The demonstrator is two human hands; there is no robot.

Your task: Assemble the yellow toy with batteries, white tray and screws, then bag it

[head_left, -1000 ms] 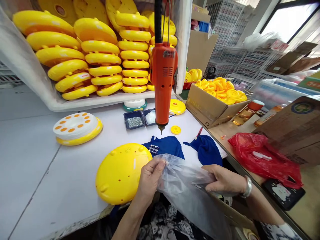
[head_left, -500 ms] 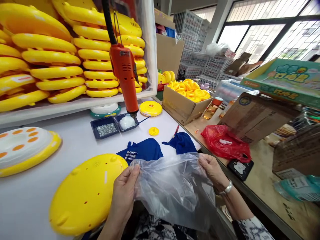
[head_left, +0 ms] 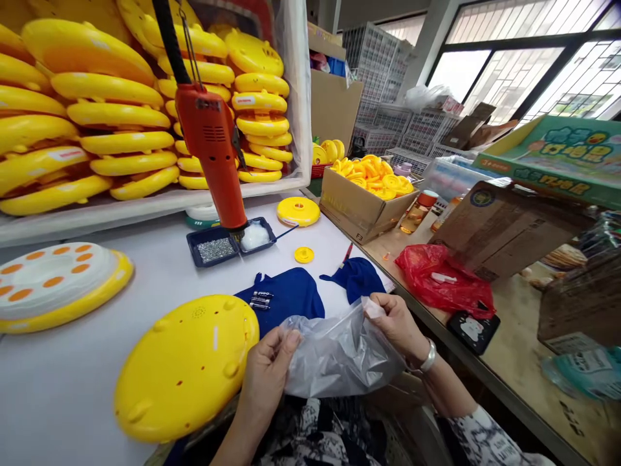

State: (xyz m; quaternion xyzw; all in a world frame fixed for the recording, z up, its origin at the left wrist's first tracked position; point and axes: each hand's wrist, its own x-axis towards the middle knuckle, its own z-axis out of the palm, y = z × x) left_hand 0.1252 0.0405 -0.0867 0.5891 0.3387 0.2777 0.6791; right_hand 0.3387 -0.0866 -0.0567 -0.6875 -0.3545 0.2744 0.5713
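Note:
A clear plastic bag (head_left: 334, 356) hangs between both hands at the table's near edge. My left hand (head_left: 269, 369) pinches its left rim, fingers closed. My right hand (head_left: 395, 323), with a silver bracelet at the wrist, grips the right rim. Just left of my left hand lies a round yellow toy shell (head_left: 187, 366), underside up. Beyond the bag, a blue cloth (head_left: 288, 294) carries a few small batteries (head_left: 261, 299).
An orange electric screwdriver (head_left: 213, 155) hangs over a dark tray of screws (head_left: 216, 249). A white and yellow toy (head_left: 53, 285) sits at left. Stacked yellow shells (head_left: 116, 129) fill a bag behind. A cardboard box of yellow parts (head_left: 363, 194) and a red bag (head_left: 444, 278) lie right.
The bag, spread wide half a second ago, is now gathered smaller as my hands drew closer together. The view has shifted slightly left.

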